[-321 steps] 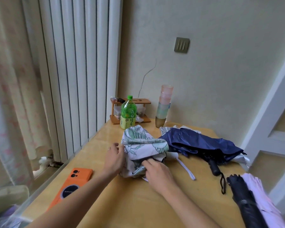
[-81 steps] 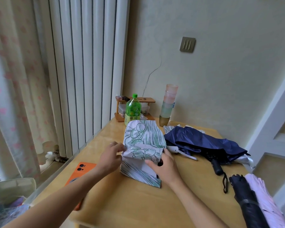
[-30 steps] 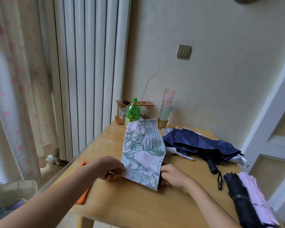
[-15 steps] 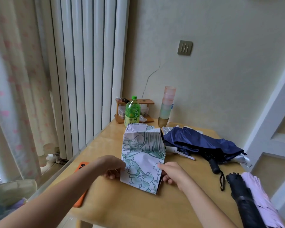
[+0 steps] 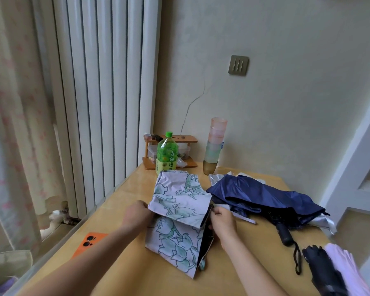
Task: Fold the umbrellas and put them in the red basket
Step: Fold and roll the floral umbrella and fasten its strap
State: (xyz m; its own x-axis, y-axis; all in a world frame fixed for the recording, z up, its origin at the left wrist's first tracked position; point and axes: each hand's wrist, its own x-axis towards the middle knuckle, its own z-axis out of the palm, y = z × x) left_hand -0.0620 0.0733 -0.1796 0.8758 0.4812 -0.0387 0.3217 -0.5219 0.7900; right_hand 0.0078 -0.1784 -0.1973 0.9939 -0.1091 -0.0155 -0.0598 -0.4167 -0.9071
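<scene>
Floral umbrella (image 5: 177, 210) | navy umbrella (image 5: 265, 197) just right | green bottle (image 5: 167, 154) behind | phone (image 5: 90, 242) left

floral umbrella (image 5: 177, 212): matt cloth | table (image 5: 158, 280): smooth wood (slight sheen) | bottle (image 5: 167, 153): glossy plastic

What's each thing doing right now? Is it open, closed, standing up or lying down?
floral umbrella: collapsed, cloth half folded, lying flat
left hand: grips its left edge
right hand: pinches its right edge
navy umbrella: collapsed, cloth loose, lying down
black umbrella: rolled, lying down
green bottle: upright, cap on
cups: stacked
orange phone: face down
</scene>
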